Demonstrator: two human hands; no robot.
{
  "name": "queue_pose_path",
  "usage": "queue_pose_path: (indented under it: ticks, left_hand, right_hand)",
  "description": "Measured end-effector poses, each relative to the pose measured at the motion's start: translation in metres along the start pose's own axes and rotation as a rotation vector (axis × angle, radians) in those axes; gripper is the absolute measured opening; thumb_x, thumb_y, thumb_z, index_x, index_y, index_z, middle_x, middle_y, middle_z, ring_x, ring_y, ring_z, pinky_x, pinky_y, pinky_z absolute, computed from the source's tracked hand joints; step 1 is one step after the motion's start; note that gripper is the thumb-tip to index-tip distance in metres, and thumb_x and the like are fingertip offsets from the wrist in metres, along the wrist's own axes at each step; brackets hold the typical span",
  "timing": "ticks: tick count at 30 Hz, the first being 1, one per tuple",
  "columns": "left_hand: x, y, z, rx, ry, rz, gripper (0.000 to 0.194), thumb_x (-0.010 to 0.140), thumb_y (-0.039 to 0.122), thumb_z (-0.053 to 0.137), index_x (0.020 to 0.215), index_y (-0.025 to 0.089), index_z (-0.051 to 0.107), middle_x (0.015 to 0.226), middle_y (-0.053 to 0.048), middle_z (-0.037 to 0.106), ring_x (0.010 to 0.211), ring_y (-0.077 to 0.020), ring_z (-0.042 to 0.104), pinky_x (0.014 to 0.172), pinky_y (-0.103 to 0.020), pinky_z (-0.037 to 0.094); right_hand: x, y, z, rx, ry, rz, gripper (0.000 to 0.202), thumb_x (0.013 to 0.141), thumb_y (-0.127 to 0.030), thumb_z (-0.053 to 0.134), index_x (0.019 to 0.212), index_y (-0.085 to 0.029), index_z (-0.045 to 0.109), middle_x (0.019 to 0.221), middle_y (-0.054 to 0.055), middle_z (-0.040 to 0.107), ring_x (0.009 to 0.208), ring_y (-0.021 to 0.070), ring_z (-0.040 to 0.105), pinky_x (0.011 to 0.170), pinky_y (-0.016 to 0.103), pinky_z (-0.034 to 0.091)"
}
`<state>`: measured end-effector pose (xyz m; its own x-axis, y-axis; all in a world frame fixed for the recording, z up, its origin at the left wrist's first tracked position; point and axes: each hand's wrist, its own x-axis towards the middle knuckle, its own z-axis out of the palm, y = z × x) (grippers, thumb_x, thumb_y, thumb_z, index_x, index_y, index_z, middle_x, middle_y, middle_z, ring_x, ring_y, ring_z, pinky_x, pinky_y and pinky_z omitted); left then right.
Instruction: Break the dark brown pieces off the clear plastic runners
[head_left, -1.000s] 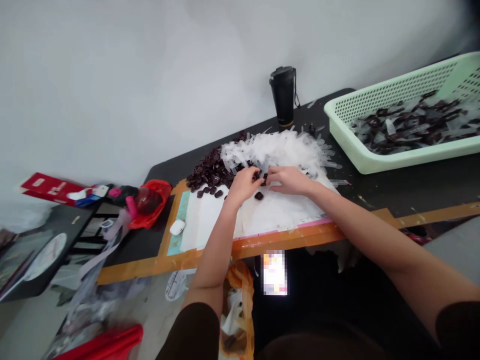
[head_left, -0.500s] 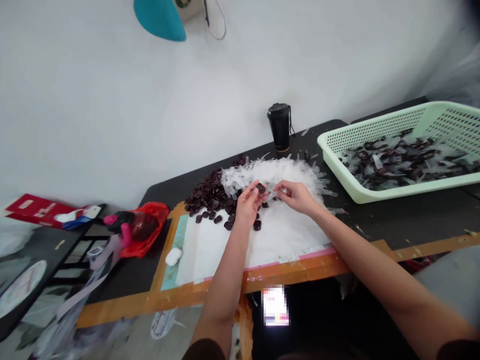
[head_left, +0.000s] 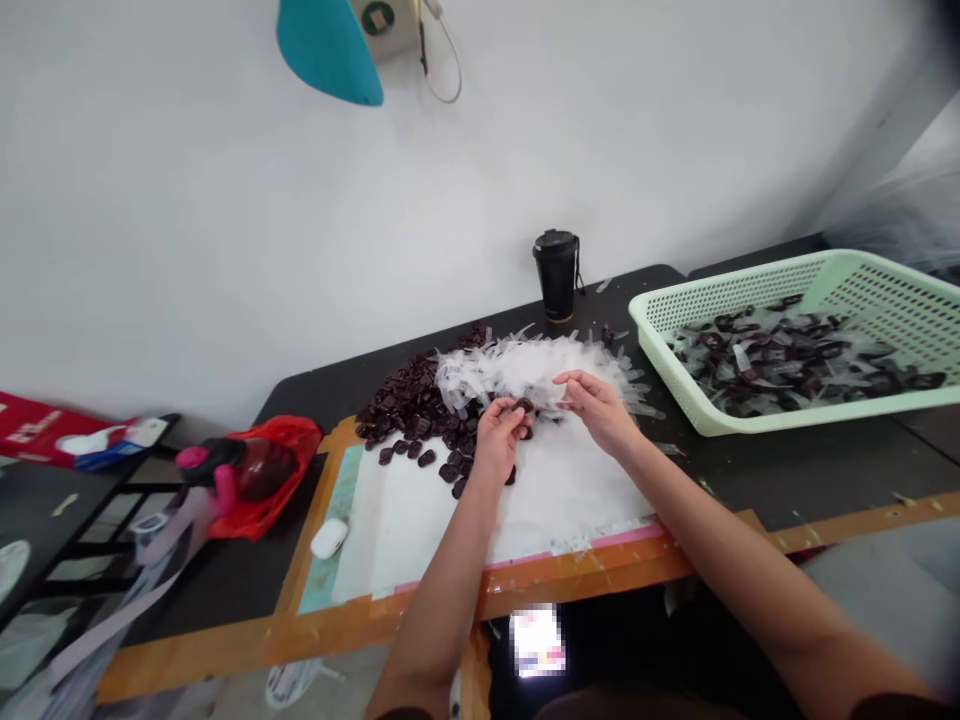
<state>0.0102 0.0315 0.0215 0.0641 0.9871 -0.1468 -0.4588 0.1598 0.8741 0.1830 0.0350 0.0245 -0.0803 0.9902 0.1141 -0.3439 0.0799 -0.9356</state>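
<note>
My left hand [head_left: 501,432] pinches a small dark brown piece [head_left: 523,405], glossy and flat, between thumb and fingertips. To its right, my right hand [head_left: 595,402] is closed at the fingertips on a thin clear strip, which is hard to make out. Both hands hover over the front of a heap of translucent white strips [head_left: 517,365]. A pile of the same dark pieces [head_left: 412,395] lies left of the strips, several of them scattered loose on the white sheet [head_left: 555,500] under my wrists.
A pale green basket [head_left: 667,385] at the right holds dark pieces with clear strips. A black lidded cup [head_left: 556,275] stands at the back. At left are a white case [head_left: 328,538] and a bottle [head_left: 259,468] in a red bag [head_left: 300,440]. Brown tape [head_left: 585,578] edges the table.
The camera view has shifted, so the table sits lower. My right fingers have moved a little up and away from the dark piece, which has turned in my left hand.
</note>
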Motion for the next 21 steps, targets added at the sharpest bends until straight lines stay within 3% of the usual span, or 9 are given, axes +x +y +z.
queue_pose_path:
  ticks: [5,9,12,15,18,21]
  left_hand:
    - [-0.002,-0.005,0.004,-0.009,-0.021,-0.044,0.032,0.063,0.027,0.081,0.079,0.016,0.056,0.081,-0.002,0.071,0.062,-0.0082,0.063,0.059,-0.020,0.044]
    - [-0.003,-0.007,0.006,-0.043,0.012,-0.073,0.028,0.065,0.031,0.081,0.076,0.016,0.061,0.070,0.002,0.067,0.064,-0.0091,0.064,0.067,-0.022,0.048]
    - [-0.004,-0.007,0.005,-0.078,-0.005,-0.087,0.026,0.065,0.028,0.081,0.074,0.015,0.060,0.079,-0.001,0.070,0.074,-0.0110,0.068,0.078,-0.024,0.050]
    - [-0.004,-0.006,0.004,-0.096,-0.044,-0.090,0.027,0.065,0.026,0.081,0.068,0.015,0.057,0.085,-0.003,0.072,0.083,-0.0132,0.069,0.083,-0.025,0.051]
    - [-0.005,-0.005,0.004,-0.068,-0.048,-0.072,0.030,0.065,0.025,0.081,0.064,0.015,0.053,0.077,-0.002,0.070,0.074,-0.0109,0.067,0.069,-0.021,0.050]
    - [-0.005,-0.005,0.005,-0.016,-0.039,-0.045,0.028,0.064,0.025,0.081,0.077,0.016,0.058,0.072,0.001,0.068,0.053,-0.0050,0.057,0.050,-0.017,0.040]
  right_hand:
    - [-0.002,-0.001,0.006,-0.012,-0.053,0.062,0.044,0.089,-0.061,0.046,0.093,-0.021,0.062,0.063,-0.005,0.038,0.055,0.0108,0.041,0.061,0.028,0.046]
    - [-0.004,0.000,0.009,-0.155,-0.116,0.127,0.054,0.087,-0.068,0.042,0.065,-0.020,0.054,0.061,-0.002,0.042,0.054,0.0130,0.044,0.054,0.030,0.042]
    - [-0.003,0.004,0.007,-0.345,-0.033,0.035,0.057,0.088,-0.070,0.037,0.057,-0.022,0.043,0.057,0.000,0.042,0.056,0.0161,0.043,0.057,0.032,0.040]
    - [-0.002,0.008,0.006,-0.411,0.014,-0.052,0.057,0.089,-0.069,0.033,0.059,-0.023,0.044,0.062,0.003,0.048,0.062,0.0184,0.046,0.062,0.034,0.040]
    - [-0.003,0.010,0.006,-0.399,0.020,-0.049,0.054,0.091,-0.066,0.036,0.060,-0.023,0.046,0.060,0.003,0.050,0.058,0.0171,0.047,0.058,0.032,0.039]
    - [-0.006,0.011,0.009,-0.375,-0.002,-0.042,0.048,0.091,-0.062,0.042,0.064,-0.023,0.043,0.055,-0.001,0.045,0.049,0.0135,0.044,0.050,0.029,0.039]
